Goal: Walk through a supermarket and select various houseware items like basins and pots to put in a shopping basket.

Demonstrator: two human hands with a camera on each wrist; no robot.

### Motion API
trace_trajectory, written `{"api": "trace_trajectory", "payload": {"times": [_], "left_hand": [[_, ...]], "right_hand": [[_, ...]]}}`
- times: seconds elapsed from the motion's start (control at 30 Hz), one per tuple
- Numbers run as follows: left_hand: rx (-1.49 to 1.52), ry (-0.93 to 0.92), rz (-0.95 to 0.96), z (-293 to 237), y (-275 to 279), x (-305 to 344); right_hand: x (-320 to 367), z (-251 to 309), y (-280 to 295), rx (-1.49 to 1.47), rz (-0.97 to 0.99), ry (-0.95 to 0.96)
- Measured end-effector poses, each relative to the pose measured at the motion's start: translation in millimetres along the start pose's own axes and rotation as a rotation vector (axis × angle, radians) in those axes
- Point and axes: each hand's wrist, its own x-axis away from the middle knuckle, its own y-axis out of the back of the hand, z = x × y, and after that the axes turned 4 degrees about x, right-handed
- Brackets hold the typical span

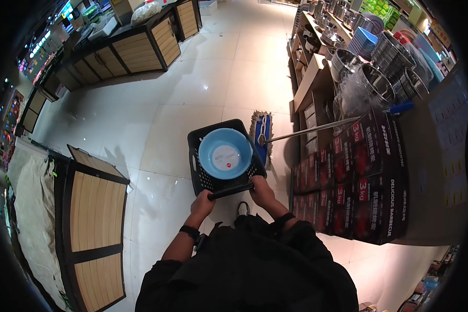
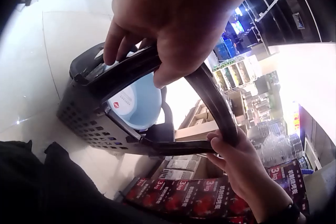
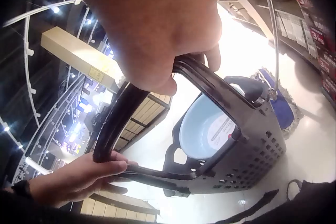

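Black clothing [image 1: 249, 270] lies behind the left hand [image 1: 202, 204] and right hand [image 1: 262, 192], gripping the perforated black plastic basket's [image 2: 86, 121] handle [image 1: 231, 191] apart, likely to balance the round blue plastic basin [image 1: 225, 154] nested ahead.

A shop; stacked metal bowls [image 1: 392, 56]; cartons [image 1: 343, 182] (labelled).

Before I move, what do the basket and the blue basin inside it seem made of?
The basket seems dull, dark molded plastic, judging by the rows of holes in its wall. The blue basin is probably plastic too, smooth and evenly coloured.
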Motion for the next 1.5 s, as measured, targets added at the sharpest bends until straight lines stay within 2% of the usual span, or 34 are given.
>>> {"api": "trace_trajectory", "payload": {"times": [0.1, 0.4, 0.6, 0.7, 0.83, 0.9, 0.93, 1.17, 1.3, 1.37, 1.5], "left_hand": [[-0.015, 0.02, -0.051, -8, 10, -17], [-0.012, -0.002, -0.048, -13, 34, -75], [-0.018, -0.066, -0.014, -14, 53, -113], [-0.031, -0.117, 0.039, -12, 60, -138], [-0.092, -0.129, 0.087, -18, 74, -168], [-0.095, -0.156, 0.09, -20, 80, -181], [-0.094, -0.155, 0.074, -21, 83, -189], [-0.131, -0.21, 0.113, -32, 103, -233], [-0.132, -0.252, 0.115, -35, 109, -252], [-0.132, -0.281, 0.122, -35, 112, -260], [-0.126, -0.265, 0.149, -27, 110, -281]], "right_hand": [[-20, -1, -4, -0.005, 0.017, -0.013], [-73, 6, -7, 0.013, 0.021, -0.07], [-107, -2, -27, 0.02, -0.062, -0.11], [-124, -8, -38, 0.013, -0.109, -0.057], [-147, -1, -39, 0.056, -0.147, -0.134], [-159, 8, -37, 0.051, -0.072, -0.243], [-165, 9, -37, 0.061, -0.093, -0.261], [-201, 17, -34, 0.059, -0.055, -0.297], [-206, 20, -36, 0.043, -0.129, -0.297], [-203, 36, -21, -0.059, -0.08, -0.431], [-171, 29, -8, 0.017, -0.159, -0.508]]}}
